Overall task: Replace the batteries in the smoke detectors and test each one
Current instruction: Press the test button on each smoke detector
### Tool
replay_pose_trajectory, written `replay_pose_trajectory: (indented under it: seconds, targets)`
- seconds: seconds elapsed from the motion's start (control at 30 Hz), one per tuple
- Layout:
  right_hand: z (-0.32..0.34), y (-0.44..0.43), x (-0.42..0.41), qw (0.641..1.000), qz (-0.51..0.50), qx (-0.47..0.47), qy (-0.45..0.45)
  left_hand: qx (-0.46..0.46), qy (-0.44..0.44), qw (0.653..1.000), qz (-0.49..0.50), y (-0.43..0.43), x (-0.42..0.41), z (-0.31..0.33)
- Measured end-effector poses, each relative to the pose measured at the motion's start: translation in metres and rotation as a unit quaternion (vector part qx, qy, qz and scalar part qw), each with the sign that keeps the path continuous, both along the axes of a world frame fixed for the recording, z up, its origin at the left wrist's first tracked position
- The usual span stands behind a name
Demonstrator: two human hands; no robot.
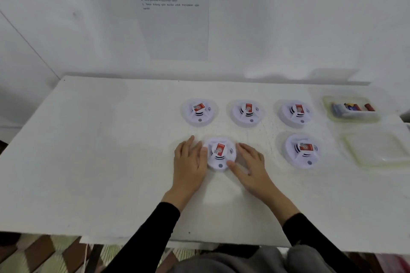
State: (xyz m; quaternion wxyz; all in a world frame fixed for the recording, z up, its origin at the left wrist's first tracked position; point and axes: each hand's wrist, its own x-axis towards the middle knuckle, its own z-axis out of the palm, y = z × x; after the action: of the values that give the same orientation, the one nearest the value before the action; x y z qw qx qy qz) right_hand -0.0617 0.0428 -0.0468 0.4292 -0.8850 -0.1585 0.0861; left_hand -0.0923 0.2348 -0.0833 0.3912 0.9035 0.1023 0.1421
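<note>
Several round white smoke detectors with red labels lie on the white table (99, 150). The nearest detector (219, 154) sits between my hands. My left hand (189, 164) lies flat against its left side, fingers straight and touching the rim. My right hand (248, 166) rests at its right side, thumb touching the front edge near the grey button. Three detectors stand in a back row: left (199, 112), middle (247, 112), right (296, 113). Another detector (302, 150) lies at the front right. A clear tray (328, 104) at the back right holds several batteries (352, 107).
An empty clear container (377, 148) sits in front of the battery tray near the table's right edge. A printed instruction sheet (170, 6) hangs on the white wall behind. The table's front edge runs just above my lap.
</note>
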Motion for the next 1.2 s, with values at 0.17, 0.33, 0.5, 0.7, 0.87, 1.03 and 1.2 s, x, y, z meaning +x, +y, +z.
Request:
replay_pose_trajectory:
  seconds: [0.17,0.33,0.5,0.7,0.87,1.03,1.2]
  targets:
    - [-0.002,0.009,-0.010,0.999,-0.025,0.021,-0.034,0.000,0.016,1.000,-0.002,-0.009,-0.006,0.000]
    - [0.003,0.000,-0.010,0.987,-0.041,0.126,0.090,-0.154,-0.009,0.988,-0.026,-0.025,-0.009,0.013]
    - [0.002,-0.002,-0.007,0.985,-0.039,0.135,0.103,-0.179,-0.021,0.983,-0.019,-0.029,-0.018,0.019]
    - [0.008,-0.004,-0.006,0.985,-0.027,0.117,0.122,-0.155,-0.042,0.987,-0.019,-0.031,-0.024,0.019]
    - [0.006,-0.006,-0.007,0.989,-0.015,0.105,0.099,-0.171,-0.067,0.983,-0.017,-0.031,-0.023,0.017]
    - [0.004,-0.006,-0.007,0.992,-0.005,0.099,0.079,-0.165,-0.075,0.983,0.000,-0.032,-0.024,0.014]
    - [0.001,-0.008,-0.004,0.993,-0.014,0.089,0.077,-0.160,-0.083,0.984,0.002,-0.033,-0.023,0.012]
